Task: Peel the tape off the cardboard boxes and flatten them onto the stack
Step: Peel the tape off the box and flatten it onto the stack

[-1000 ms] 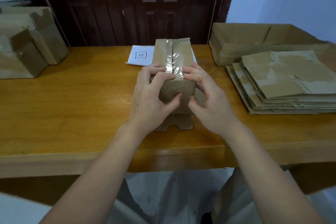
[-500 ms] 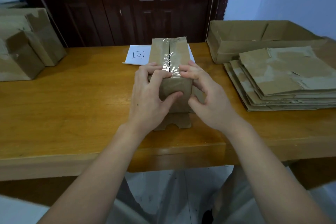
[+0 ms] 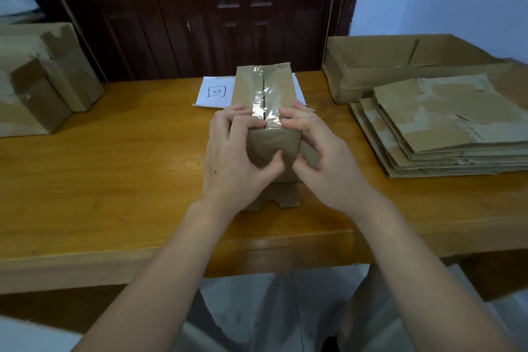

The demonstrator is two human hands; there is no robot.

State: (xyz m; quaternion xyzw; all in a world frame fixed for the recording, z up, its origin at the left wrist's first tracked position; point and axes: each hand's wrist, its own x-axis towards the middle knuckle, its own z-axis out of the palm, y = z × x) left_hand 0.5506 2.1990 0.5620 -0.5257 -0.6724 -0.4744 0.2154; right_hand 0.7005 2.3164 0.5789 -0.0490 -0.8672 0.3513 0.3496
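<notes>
A small brown cardboard box [image 3: 273, 148] stands in the middle of the wooden table [image 3: 114, 168]. Clear tape [image 3: 267, 100] runs along its top seam, wrinkled at the near end. My left hand [image 3: 237, 157] grips the box's near left corner, fingers curled over the top by the tape and thumb pressed on the front face. On the box's near right corner is my right hand [image 3: 323, 157], fingers over the top edge, thumb on the front. A loose flap [image 3: 274, 198] lies flat on the table under the box. The stack of flattened boxes [image 3: 445, 128] lies at the right.
Taped boxes [image 3: 37, 86] stand at the far left of the table. A white sheet with a drawn mark [image 3: 213, 93] lies behind the box. An open shallow cardboard tray [image 3: 400, 66] sits behind the stack. A dark wooden door [image 3: 217, 8] stands behind the table.
Both hands stay on the box's near end. The left fingers have crept onto the tape's near end; the view has shifted slightly.
</notes>
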